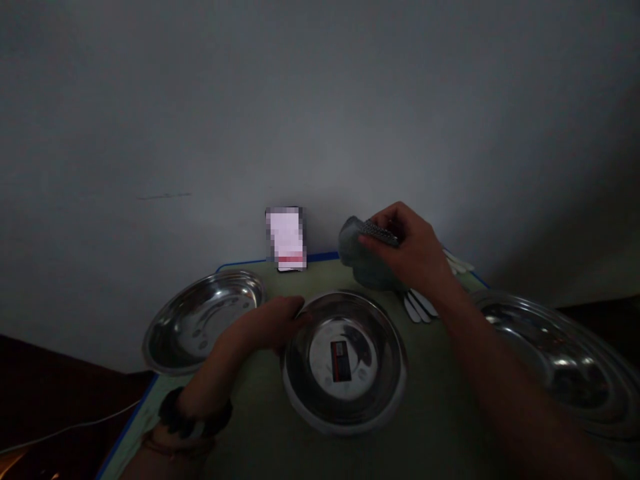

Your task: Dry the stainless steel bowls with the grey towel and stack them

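Note:
A shiny metal bowl [345, 413] with a dark label inside sits in front of me. My left hand [280, 322] is closed at its upper left rim. Above the bowl's far right side, my right hand [407, 240] is closed around a grey, rounded object with a dark textured strip [381, 232]; its exact kind is unclear in the dim light. Just under that hand is a grey-green, translucent-looking thing [377, 275], partly hidden. Several pale, flat, rounded ends [421, 307], perhaps of cutlery, lie below my right wrist.
An oval metal dish [200, 327] stands at the left, and a large metal basin [550, 353] at the right. A phone with a lit screen [287, 239] leans on the wall. More pale slim pieces [459, 262] lie behind my right wrist. The green tabletop [255, 413] has blue edges.

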Motion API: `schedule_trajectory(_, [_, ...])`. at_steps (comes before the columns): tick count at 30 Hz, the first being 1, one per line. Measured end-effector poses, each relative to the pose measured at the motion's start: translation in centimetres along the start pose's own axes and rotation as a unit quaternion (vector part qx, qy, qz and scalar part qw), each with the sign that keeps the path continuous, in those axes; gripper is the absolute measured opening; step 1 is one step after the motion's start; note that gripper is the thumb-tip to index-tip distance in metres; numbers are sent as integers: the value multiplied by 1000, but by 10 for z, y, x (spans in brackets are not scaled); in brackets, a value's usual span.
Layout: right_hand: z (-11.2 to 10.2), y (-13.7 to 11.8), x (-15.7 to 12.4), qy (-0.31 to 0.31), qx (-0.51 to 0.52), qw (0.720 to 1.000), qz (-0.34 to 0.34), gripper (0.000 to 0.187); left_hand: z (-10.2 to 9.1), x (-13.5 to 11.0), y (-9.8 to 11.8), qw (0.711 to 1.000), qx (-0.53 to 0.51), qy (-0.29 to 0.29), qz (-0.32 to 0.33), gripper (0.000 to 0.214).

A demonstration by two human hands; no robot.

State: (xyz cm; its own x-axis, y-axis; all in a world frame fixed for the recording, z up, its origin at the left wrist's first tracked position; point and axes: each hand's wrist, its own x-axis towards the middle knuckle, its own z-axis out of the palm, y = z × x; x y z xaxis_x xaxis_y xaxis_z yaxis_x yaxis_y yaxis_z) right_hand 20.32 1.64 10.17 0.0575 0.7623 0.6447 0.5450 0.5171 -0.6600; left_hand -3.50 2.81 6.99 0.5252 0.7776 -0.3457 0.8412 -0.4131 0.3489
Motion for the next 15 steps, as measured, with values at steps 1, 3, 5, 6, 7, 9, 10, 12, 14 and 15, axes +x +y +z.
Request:
schedule_trajectory(1, [0, -4, 0, -23, 29, 999, -11, 22, 0, 0, 0, 1000, 1, 0, 0, 36])
schedule_trajectory(3, [1, -13, -2, -63, 76, 995, -17, 23, 1, 1, -1, 1000, -5, 12, -1, 39])
schedule_trajectory(5, [4, -20, -4, -63, 104, 993, -9, 24, 1, 2, 0, 997, -43, 58, 16, 45])
schedule_trajectory(6, [5, -22, -4, -50, 116, 992, -1, 24, 1, 2, 0, 992, -75, 91, 38, 49])
schedule_trajectory(7, [7, -24, -5, -37, 132, 990, 11, 24, 0, 2, 2, 984, -109, 123, 63, 53])
schedule_trajectory(9, [10, -23, -6, -26, 184, 982, 41, 25, -2, 0, 6, 964, -171, 169, 111, 57])
schedule_trajectory(10, [12, -21, -5, -23, 217, 974, 60, 27, -3, -1, 9, 955, -202, 177, 124, 56])
schedule_trajectory(12, [16, -15, -4, -12, 273, 957, 100, 33, -6, -5, 15, 938, -270, 185, 118, 50])
schedule_trajectory(14, [20, -6, -2, 11, 279, 951, 132, 39, -9, -8, 21, 916, -334, 205, 90, 44])
schedule_trajectory(15, [22, -1, -1, 15, 256, 956, 143, 42, -11, -10, 22, 901, -363, 223, 76, 43])
